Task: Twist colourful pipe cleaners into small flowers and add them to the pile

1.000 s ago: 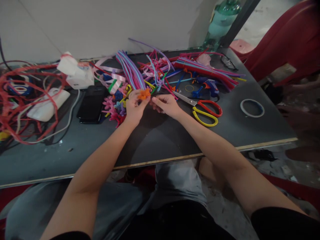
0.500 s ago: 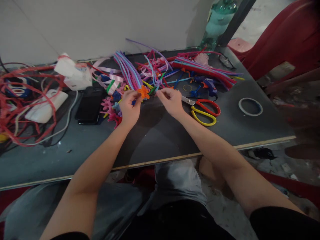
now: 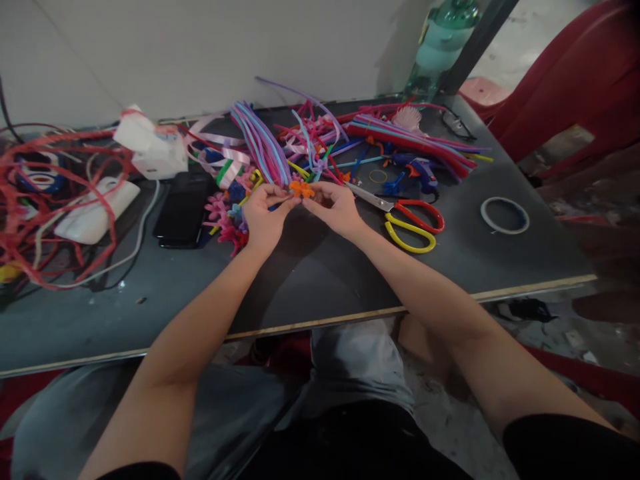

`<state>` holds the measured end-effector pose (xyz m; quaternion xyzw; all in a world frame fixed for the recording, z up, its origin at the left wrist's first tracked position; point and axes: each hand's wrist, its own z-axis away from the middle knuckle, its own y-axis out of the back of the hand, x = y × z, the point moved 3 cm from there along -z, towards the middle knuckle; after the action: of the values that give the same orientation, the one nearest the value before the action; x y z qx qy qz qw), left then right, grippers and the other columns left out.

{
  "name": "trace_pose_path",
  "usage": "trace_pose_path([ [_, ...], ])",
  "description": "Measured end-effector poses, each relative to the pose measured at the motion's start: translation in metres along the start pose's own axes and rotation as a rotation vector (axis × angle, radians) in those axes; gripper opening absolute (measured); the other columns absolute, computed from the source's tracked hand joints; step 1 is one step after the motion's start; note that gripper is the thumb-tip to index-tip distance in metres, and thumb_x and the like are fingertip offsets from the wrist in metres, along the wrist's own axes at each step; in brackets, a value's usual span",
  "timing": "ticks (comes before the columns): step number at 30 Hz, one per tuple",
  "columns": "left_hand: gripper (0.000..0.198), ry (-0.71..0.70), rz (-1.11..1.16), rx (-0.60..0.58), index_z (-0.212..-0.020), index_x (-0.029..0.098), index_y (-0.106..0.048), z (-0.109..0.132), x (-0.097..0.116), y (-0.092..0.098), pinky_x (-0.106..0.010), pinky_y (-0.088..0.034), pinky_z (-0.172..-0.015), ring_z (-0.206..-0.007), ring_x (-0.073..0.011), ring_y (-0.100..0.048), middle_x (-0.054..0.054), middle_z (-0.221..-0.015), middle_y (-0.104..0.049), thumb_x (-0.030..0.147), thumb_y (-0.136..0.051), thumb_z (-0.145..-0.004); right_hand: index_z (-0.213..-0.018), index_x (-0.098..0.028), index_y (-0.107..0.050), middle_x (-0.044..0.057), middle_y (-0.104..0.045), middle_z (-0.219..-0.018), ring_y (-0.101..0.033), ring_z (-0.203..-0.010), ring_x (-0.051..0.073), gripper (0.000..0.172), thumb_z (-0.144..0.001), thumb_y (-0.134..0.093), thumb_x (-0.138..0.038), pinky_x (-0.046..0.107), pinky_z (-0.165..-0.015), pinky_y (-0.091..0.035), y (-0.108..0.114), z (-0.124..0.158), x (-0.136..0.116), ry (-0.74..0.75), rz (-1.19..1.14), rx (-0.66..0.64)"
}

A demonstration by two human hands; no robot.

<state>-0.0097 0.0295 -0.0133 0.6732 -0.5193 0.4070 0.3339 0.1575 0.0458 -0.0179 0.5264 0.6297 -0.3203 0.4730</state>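
Observation:
An orange pipe-cleaner flower is pinched between the fingertips of my left hand and my right hand, just above the dark table. Both hands are closed on it, nearly touching each other. Left of my left hand lie several finished pipe-cleaner flowers in pink, red and blue. Behind the hands a bundle of purple and blue pipe cleaners rests on the table. Scissors with one red and one yellow handle lie to the right of my right hand.
A black phone and tangled red ribbon lie at the left. Farther right are a blue glue gun, another pipe-cleaner bundle and a roll of tape. A green bottle stands against the wall.
My right hand has come left to the orange flower and closed its fingers on it. My left hand, still holding the flower, has shifted slightly right.

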Motion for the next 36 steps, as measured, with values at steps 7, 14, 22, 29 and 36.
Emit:
trace_pose_path([
  [7,0.039,-0.15,-0.119,0.042,-0.079,0.021,-0.06,0.003,0.007,0.003,-0.025,-0.06,-0.073,-0.074,-0.0132,-0.07,0.002,-0.077,-0.064,0.049,-0.086,-0.074,-0.093,-0.018,-0.074,-0.005,-0.049,-0.062,-0.039,-0.059,0.009,0.051,-0.07,-0.079,-0.063,0.026,-0.058,-0.037,0.0,0.001,-0.012,-0.006,-0.039,-0.021],
  [14,0.016,-0.32,-0.455,0.092,-0.073,0.023,-0.068,0.011,0.017,0.01,-0.034,-0.053,-0.079,-0.078,-0.0178,-0.06,0.0,-0.076,-0.06,0.029,-0.083,-0.076,-0.08,-0.018,-0.074,0.0,-0.062,-0.074,-0.049,-0.064,0.01,0.043,-0.072,-0.08,-0.06,0.026,-0.059,-0.039,-0.004,0.001,-0.011,0.095,-0.043,0.008],
  [22,0.021,-0.385,-0.375,-0.069,-0.082,0.024,-0.076,0.006,0.017,0.004,-0.036,-0.052,-0.08,-0.088,-0.0224,-0.061,-0.004,-0.082,-0.062,0.045,-0.08,-0.079,-0.093,-0.019,-0.067,0.004,-0.068,-0.089,-0.062,-0.075,0.013,0.047,-0.079,-0.073,-0.063,0.025,-0.061,-0.051,-0.007,-0.001,-0.007,0.011,-0.156,0.005],
  [29,0.048,-0.202,-0.356,-0.003,-0.111,0.027,-0.075,0.007,0.018,0.003,-0.037,-0.053,-0.087,-0.116,-0.0268,-0.057,-0.009,-0.123,-0.063,0.064,-0.074,-0.081,-0.089,-0.02,-0.062,0.002,-0.069,-0.085,-0.063,-0.063,0.011,0.03,-0.086,-0.07,-0.049,0.024,-0.058,-0.053,0.001,0.001,-0.017,-0.056,-0.075,0.156],
  [36,0.046,-0.085,-0.126,-0.119,-0.093,0.027,-0.08,0.004,0.001,-0.004,-0.032,-0.051,-0.074,-0.099,-0.0216,-0.061,-0.007,-0.11,-0.064,0.068,-0.08,-0.072,-0.085,-0.019,-0.062,0.0,-0.065,-0.075,-0.059,-0.061,0.01,0.031,-0.083,-0.073,-0.048,0.021,-0.052,-0.047,-0.011,0.001,-0.007,-0.093,-0.168,-0.06],
])
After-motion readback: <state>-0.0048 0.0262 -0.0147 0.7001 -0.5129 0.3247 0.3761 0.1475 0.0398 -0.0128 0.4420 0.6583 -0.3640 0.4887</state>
